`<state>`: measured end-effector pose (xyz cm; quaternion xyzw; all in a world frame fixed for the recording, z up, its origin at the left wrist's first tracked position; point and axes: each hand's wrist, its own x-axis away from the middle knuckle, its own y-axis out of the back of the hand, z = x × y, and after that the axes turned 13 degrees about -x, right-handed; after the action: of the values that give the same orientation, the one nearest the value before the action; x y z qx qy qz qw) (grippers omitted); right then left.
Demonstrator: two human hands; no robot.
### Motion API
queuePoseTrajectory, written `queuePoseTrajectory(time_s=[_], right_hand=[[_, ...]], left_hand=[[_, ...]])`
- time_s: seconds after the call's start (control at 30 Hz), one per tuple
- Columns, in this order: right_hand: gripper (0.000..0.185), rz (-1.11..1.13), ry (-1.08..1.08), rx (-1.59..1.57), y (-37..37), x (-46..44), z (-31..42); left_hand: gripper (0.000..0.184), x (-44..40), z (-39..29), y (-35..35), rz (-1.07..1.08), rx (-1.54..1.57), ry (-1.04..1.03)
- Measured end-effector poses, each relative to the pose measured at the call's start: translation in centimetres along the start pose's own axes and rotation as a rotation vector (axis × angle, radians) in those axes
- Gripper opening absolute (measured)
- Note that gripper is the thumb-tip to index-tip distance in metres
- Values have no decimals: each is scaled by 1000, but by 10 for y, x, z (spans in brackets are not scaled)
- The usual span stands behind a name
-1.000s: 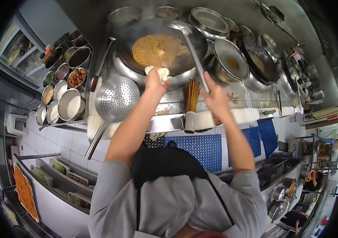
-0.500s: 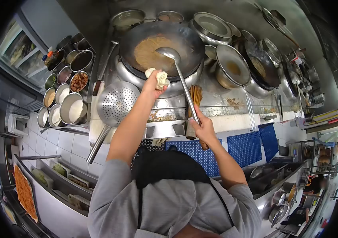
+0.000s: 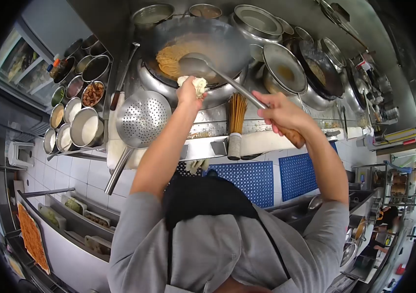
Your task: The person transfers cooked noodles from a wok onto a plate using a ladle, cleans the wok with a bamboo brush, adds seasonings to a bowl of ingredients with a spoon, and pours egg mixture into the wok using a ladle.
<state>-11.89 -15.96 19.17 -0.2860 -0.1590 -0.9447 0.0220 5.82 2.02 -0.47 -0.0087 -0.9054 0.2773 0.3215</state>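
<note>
My left hand [image 3: 189,94] is closed on a bunched white cloth [image 3: 198,84] at the near rim of a large dark wok [image 3: 230,41]. My right hand [image 3: 282,115] grips the wooden handle of a long steel ladle [image 3: 241,89], whose bowl lies inside the wok. Against the ladle bowl, a tan-brown mass of food [image 3: 170,57] is heaped on the wok's left side; I cannot make out what it is. Steam hazes the wok's inside. A bamboo wok brush [image 3: 236,119] rests on the counter between my hands.
A perforated strainer [image 3: 144,117] lies left of my forearm. Farther left stand several metal pots, one holding browned pieces [image 3: 93,94] and one holding white powder [image 3: 87,128]. A steel pan [image 3: 285,68] and a second wok [image 3: 332,83] are at the right. Blue mats [image 3: 247,181] cover the floor.
My right hand has moved up and right, swinging the ladle handle outward. The food is now bunched to the wok's left, and the wok appears slightly higher and tilted. Steam has thickened.
</note>
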Motion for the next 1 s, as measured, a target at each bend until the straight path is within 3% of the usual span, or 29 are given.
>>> queuePoseTrajectory(time_s=[0.1, 0.13, 0.2, 0.23, 0.33, 0.37, 0.47, 0.53, 0.6, 0.7, 0.8, 0.93, 1.0], right_hand=[[61, -135, 139, 328, -3, -8, 4], [59, -169, 158, 392, -4, -8, 2], [59, -220, 209, 454, -5, -21, 0], [60, -233, 223, 449, -5, -27, -7], [60, -152, 184, 258, -16, -10, -20], [60, -109, 166, 173, -18, 4, -16], [60, 19, 107, -60, -11, 26, 14], [60, 98, 83, -183, -9, 28, 12], [62, 154, 55, -175, -7, 31, 15], [60, 168, -43, -139, 6, 43, 17], [59, 31, 30, 106, -4, 16, 18], [63, -151, 262, 329, -12, -56, 4], [63, -227, 332, 346, -11, -55, 5]], left_hand=[[21, 13, 25, 6, 70, 53, -24], [20, 56, 24, -2, -10, 21, 28], [17, 95, 19, -2, 94, -31, 153], [15, 98, 16, -4, 119, -15, 99], [14, 33, 8, -1, 70, 48, -20], [16, 30, 1, -5, -48, 31, 49], [18, 81, -10, -10, 64, -76, 103], [21, 46, -3, 3, 108, -80, 52], [21, 34, -11, 6, 39, -16, 51], [20, 97, -24, -4, 76, -65, 158], [18, 72, -24, -4, 163, -4, 125], [13, 50, 35, 19, 35, 9, -57], [13, 79, 60, 40, 126, 63, 39]])
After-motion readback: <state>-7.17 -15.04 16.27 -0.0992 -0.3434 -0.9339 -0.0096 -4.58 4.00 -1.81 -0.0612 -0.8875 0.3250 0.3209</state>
